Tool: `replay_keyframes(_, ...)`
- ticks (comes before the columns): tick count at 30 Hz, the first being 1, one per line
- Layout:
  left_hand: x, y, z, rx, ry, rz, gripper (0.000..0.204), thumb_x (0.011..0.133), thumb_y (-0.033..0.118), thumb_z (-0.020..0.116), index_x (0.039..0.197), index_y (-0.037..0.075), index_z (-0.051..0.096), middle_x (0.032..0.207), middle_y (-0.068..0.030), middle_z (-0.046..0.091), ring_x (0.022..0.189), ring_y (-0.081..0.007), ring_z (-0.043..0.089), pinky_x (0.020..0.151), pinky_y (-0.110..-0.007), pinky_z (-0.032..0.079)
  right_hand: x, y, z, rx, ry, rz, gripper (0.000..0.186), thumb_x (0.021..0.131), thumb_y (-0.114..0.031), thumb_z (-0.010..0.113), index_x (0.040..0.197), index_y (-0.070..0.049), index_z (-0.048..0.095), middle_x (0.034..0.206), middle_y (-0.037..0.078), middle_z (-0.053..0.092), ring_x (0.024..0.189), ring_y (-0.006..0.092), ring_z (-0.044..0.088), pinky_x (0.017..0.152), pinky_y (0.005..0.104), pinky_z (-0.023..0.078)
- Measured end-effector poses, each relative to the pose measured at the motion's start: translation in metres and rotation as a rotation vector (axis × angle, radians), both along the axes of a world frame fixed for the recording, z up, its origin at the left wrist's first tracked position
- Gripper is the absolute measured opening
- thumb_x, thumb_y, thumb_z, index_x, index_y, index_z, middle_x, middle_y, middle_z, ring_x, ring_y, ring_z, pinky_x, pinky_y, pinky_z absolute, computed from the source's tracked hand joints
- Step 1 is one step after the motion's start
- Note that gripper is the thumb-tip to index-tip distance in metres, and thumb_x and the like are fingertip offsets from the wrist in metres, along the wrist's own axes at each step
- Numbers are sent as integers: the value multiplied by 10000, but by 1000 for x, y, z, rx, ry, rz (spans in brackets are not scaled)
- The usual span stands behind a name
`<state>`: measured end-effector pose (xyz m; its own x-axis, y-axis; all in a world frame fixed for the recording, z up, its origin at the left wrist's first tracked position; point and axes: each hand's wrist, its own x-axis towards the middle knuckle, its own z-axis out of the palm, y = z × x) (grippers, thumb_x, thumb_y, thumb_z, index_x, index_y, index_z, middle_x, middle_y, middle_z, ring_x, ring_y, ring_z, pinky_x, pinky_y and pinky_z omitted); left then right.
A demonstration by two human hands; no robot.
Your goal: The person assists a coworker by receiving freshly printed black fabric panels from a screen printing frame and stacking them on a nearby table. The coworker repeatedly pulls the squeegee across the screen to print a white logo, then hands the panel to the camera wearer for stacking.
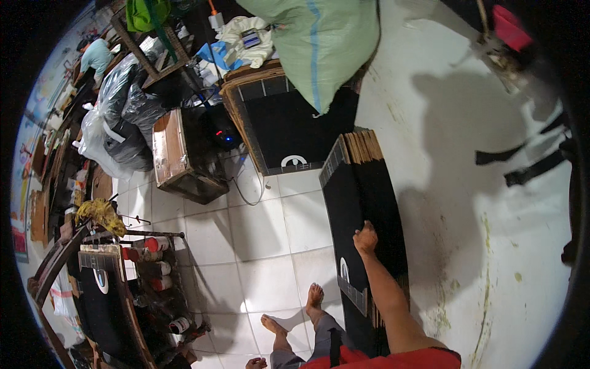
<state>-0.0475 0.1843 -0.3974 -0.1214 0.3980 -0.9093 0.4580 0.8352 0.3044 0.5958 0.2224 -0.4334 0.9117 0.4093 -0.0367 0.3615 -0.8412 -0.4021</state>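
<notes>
A stack of black panels [344, 212] with pale layered edges stands along the white wall on my right. Its near face carries a white round emblem and a grey marked strip. My right hand [366, 238] is closed at the long upper edge of this stack, fingers bent around the black material. Only part of my left hand [256, 363] shows at the lower edge, beside my leg; its fingers look loosely apart, with nothing seen in them.
Another black panel stack [289, 123] lies ahead, under a pale green sack [326, 43]. A wooden box [184, 157] and plastic bags [120, 123] stand left of it. Nearer left are a rack with bottles [161, 269] and black panels [101, 307]. A thin cable [253, 202] crosses the white tiles.
</notes>
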Motion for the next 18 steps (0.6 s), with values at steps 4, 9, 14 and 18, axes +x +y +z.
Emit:
replay_keyframes(4,5,17,2,10,18,-147,259,761,195,644,942,17,595,735,-59,627,659,-152,607,556,-286,459,-69,-20,46,107,-59,-14,459,727,-120,642,1139,5,483,1091,211,540,1036,356,512,891,408,421)
replay_keyframes(9,-5,59,1,85,-114,-278,346,766,187,659,1030,-18,568,751,-72,632,655,-147,604,551,-279,444,-215,-93,67,-10,234,109,468,732,-148,631,1150,-15,467,1095,207,543,1023,378,523,867,433,426)
replay_keyframes(14,-41,108,4,194,-274,-356,236,782,168,648,943,13,573,707,-46,603,611,-140,573,530,-273,422,-364,-214,50,-197,572,22,475,707,-170,576,1144,-4,490,1114,224,548,1051,365,526,887,430,433)
replay_keyframes(18,-100,126,1,230,-246,-292,197,785,155,635,912,12,588,679,-47,588,585,-139,564,503,-262,413,-454,-318,35,-478,708,-100,450,679,-208,625,1076,-7,556,1046,227,592,998,363,567,865,432,454)
